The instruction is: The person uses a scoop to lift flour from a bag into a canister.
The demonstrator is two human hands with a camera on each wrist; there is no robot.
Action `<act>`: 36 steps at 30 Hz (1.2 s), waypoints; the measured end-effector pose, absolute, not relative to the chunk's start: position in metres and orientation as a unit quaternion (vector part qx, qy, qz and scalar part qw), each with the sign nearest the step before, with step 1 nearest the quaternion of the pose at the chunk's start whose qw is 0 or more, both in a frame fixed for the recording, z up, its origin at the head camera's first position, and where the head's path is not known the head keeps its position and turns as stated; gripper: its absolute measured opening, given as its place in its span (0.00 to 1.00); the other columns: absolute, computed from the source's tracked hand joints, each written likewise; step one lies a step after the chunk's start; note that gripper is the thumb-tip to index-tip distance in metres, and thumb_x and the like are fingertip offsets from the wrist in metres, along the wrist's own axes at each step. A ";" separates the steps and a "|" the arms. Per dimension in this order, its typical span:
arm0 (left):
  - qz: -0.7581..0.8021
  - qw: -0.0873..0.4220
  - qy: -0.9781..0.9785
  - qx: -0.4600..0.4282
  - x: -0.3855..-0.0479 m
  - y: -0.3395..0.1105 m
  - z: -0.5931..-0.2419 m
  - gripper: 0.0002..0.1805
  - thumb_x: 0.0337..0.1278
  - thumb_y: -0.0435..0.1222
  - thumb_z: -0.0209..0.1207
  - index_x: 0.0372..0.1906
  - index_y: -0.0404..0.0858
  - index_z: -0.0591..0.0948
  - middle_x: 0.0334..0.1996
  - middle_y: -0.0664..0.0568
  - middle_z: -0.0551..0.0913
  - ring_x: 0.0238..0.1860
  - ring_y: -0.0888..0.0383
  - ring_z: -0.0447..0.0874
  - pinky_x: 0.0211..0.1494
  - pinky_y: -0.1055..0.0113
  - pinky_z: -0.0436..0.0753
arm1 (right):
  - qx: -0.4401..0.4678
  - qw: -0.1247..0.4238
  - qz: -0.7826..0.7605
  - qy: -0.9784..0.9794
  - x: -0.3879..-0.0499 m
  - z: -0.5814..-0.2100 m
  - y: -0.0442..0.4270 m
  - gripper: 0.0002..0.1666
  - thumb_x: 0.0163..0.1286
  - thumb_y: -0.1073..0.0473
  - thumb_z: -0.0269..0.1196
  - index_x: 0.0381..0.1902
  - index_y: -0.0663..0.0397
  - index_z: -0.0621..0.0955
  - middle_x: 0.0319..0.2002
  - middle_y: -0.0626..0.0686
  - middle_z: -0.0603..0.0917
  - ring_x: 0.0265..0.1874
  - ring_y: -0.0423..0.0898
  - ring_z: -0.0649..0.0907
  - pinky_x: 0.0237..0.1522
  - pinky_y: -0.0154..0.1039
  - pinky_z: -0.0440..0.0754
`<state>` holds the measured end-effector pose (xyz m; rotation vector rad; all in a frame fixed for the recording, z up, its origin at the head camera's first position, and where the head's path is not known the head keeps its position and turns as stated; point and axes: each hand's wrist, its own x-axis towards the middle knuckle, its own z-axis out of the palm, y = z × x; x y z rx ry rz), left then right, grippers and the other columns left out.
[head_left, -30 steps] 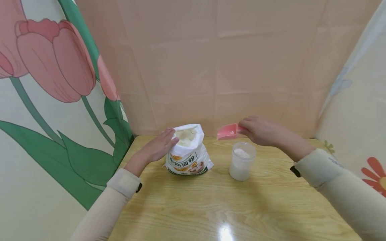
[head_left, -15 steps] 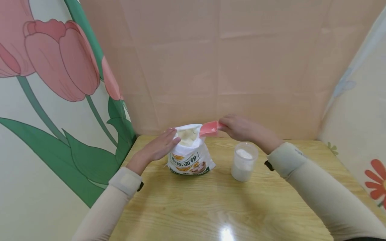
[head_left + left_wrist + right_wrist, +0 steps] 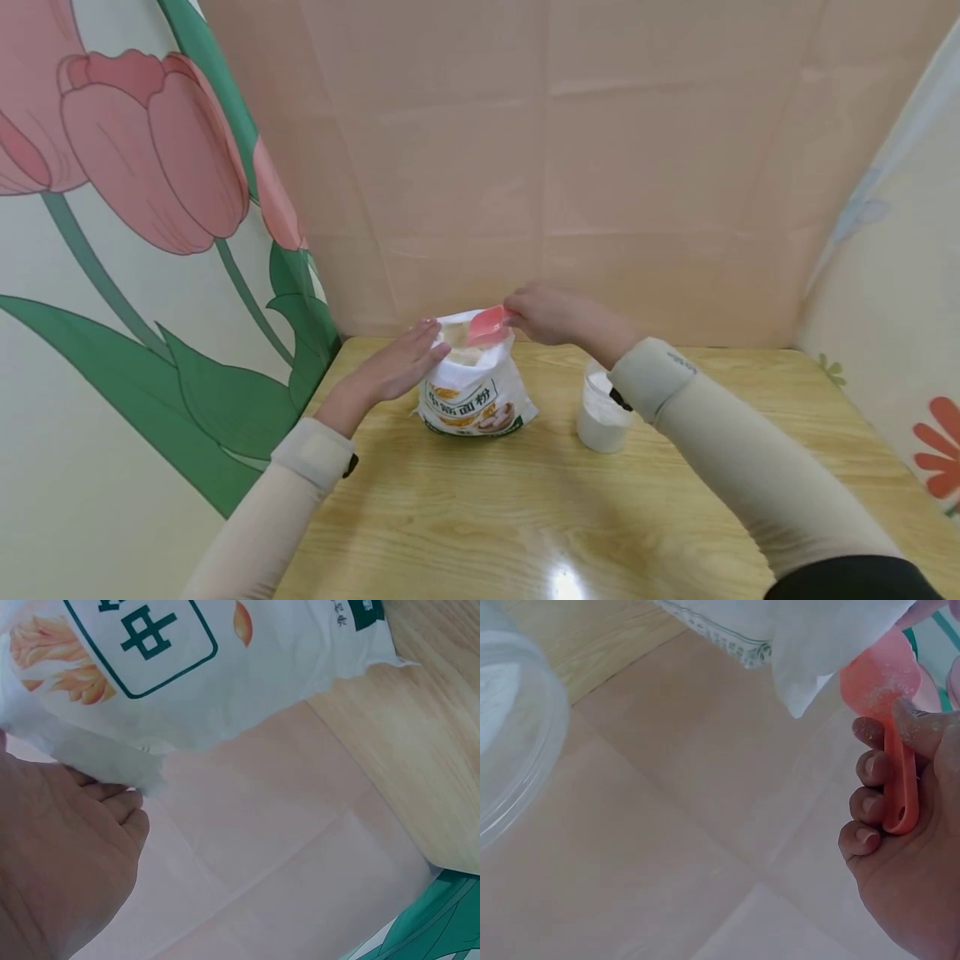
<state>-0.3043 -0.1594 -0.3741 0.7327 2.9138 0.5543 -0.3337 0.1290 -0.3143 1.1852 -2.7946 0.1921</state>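
A white flour bag (image 3: 468, 400) stands on the table, its mouth turned open and pale flour (image 3: 456, 337) inside. My left hand (image 3: 397, 362) holds the left side of its rim; in the left wrist view the fingers (image 3: 124, 806) go behind the bag's edge. My right hand (image 3: 551, 315) grips the handle of a pink scoop (image 3: 489, 325), whose bowl is over the bag's mouth at its right side. White powder dusts the scoop bowl (image 3: 881, 675) in the right wrist view. A clear jar (image 3: 602, 421), partly filled with white powder, stands under my right forearm.
The wooden table (image 3: 465, 508) runs up to a pink cloth backdrop (image 3: 442, 167). At the left is a wall panel with painted tulips (image 3: 150, 150), and a pale panel with a red flower (image 3: 937, 450) is at the right. The jar's rim (image 3: 547, 750) shows close by in the right wrist view.
My right hand has carried the pink scoop leftward from above the jar to the flour bag's mouth. The right forearm now covers part of the jar. My left hand stays at the bag's rim.
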 end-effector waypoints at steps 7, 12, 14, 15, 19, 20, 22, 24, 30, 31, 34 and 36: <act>0.185 0.042 0.955 0.230 -0.302 -0.158 -0.374 0.42 0.77 0.64 0.29 0.82 0.41 0.50 0.82 0.50 0.44 0.82 0.54 0.35 0.82 0.53 0.46 | 0.381 0.024 0.032 -0.924 -0.341 -0.318 0.108 0.10 0.76 0.56 0.57 0.35 0.53 0.81 0.36 0.54 0.84 0.39 0.54 0.82 0.46 0.52 0.80; 0.185 0.044 0.955 0.226 -0.300 -0.158 -0.373 0.48 0.70 0.71 0.24 0.82 0.43 0.49 0.83 0.51 0.43 0.82 0.55 0.34 0.82 0.52 0.46 | 0.373 0.001 -0.013 -0.928 -0.345 -0.322 0.091 0.10 0.76 0.55 0.57 0.37 0.53 0.82 0.39 0.54 0.85 0.41 0.54 0.83 0.49 0.51 0.81; 0.185 0.042 0.955 0.227 -0.300 -0.158 -0.373 0.50 0.68 0.72 0.22 0.82 0.43 0.49 0.83 0.52 0.43 0.82 0.55 0.34 0.82 0.52 0.46 | 0.368 -0.013 -0.037 -0.929 -0.347 -0.324 0.084 0.10 0.75 0.55 0.57 0.39 0.53 0.83 0.39 0.54 0.85 0.41 0.53 0.83 0.49 0.50 0.81; 0.185 0.041 0.955 0.229 -0.299 -0.158 -0.373 0.51 0.68 0.73 0.22 0.82 0.42 0.49 0.82 0.51 0.43 0.82 0.55 0.34 0.82 0.52 0.45 | 0.368 -0.019 -0.049 -0.929 -0.348 -0.325 0.080 0.10 0.75 0.56 0.57 0.40 0.53 0.83 0.39 0.54 0.85 0.41 0.52 0.83 0.49 0.49 0.81; 0.183 0.041 0.955 0.229 -0.298 -0.158 -0.374 0.50 0.68 0.72 0.21 0.82 0.43 0.49 0.82 0.53 0.42 0.82 0.55 0.33 0.82 0.53 0.45 | 0.354 -0.043 -0.078 -0.931 -0.351 -0.329 0.069 0.11 0.75 0.57 0.57 0.47 0.52 0.85 0.42 0.53 0.86 0.41 0.50 0.82 0.49 0.47 0.82; 0.182 0.043 0.956 0.227 -0.298 -0.158 -0.374 0.50 0.68 0.72 0.21 0.82 0.43 0.49 0.82 0.53 0.42 0.82 0.56 0.33 0.82 0.53 0.45 | 0.351 -0.048 -0.077 -0.932 -0.352 -0.331 0.066 0.12 0.75 0.57 0.57 0.48 0.52 0.85 0.42 0.53 0.86 0.41 0.50 0.82 0.49 0.47 0.82; 0.182 0.043 0.957 0.223 -0.298 -0.159 -0.375 0.49 0.70 0.71 0.22 0.82 0.43 0.49 0.83 0.53 0.42 0.82 0.56 0.33 0.82 0.54 0.45 | 0.342 -0.059 -0.069 -0.935 -0.354 -0.333 0.061 0.13 0.76 0.57 0.57 0.51 0.51 0.85 0.44 0.53 0.86 0.42 0.49 0.82 0.50 0.46 0.82; 0.184 0.041 0.956 0.225 -0.299 -0.159 -0.375 0.46 0.73 0.69 0.25 0.82 0.42 0.49 0.83 0.51 0.44 0.82 0.55 0.34 0.82 0.53 0.46 | 0.334 -0.071 -0.060 -0.938 -0.356 -0.336 0.057 0.15 0.76 0.57 0.57 0.54 0.51 0.85 0.46 0.53 0.86 0.44 0.49 0.82 0.51 0.46 0.82; 0.182 0.035 0.955 0.233 -0.301 -0.158 -0.376 0.45 0.74 0.67 0.25 0.82 0.41 0.50 0.82 0.50 0.45 0.82 0.54 0.35 0.82 0.53 0.46 | 0.335 -0.083 -0.030 -0.938 -0.360 -0.346 0.047 0.13 0.75 0.58 0.57 0.52 0.48 0.84 0.46 0.52 0.85 0.45 0.49 0.81 0.53 0.47 0.81; 0.178 0.033 0.955 0.235 -0.302 -0.158 -0.376 0.46 0.73 0.68 0.25 0.82 0.42 0.50 0.82 0.50 0.45 0.82 0.55 0.35 0.82 0.54 0.46 | 0.336 -0.083 -0.023 -0.938 -0.361 -0.348 0.045 0.11 0.75 0.58 0.57 0.50 0.47 0.84 0.45 0.51 0.85 0.44 0.49 0.81 0.53 0.47 0.81; 0.167 0.030 0.956 0.240 -0.304 -0.157 -0.376 0.48 0.72 0.69 0.23 0.82 0.41 0.50 0.82 0.51 0.45 0.82 0.54 0.35 0.83 0.55 0.45 | 0.342 -0.073 -0.009 -0.937 -0.362 -0.352 0.042 0.08 0.75 0.57 0.58 0.44 0.45 0.84 0.43 0.50 0.85 0.44 0.49 0.82 0.52 0.46 0.81; 0.165 0.030 0.956 0.240 -0.304 -0.157 -0.377 0.47 0.72 0.69 0.24 0.82 0.40 0.51 0.82 0.50 0.46 0.82 0.53 0.36 0.82 0.56 0.46 | 0.354 -0.060 -0.007 -0.933 -0.362 -0.354 0.040 0.06 0.73 0.55 0.60 0.41 0.44 0.84 0.41 0.51 0.86 0.43 0.50 0.83 0.50 0.47 0.83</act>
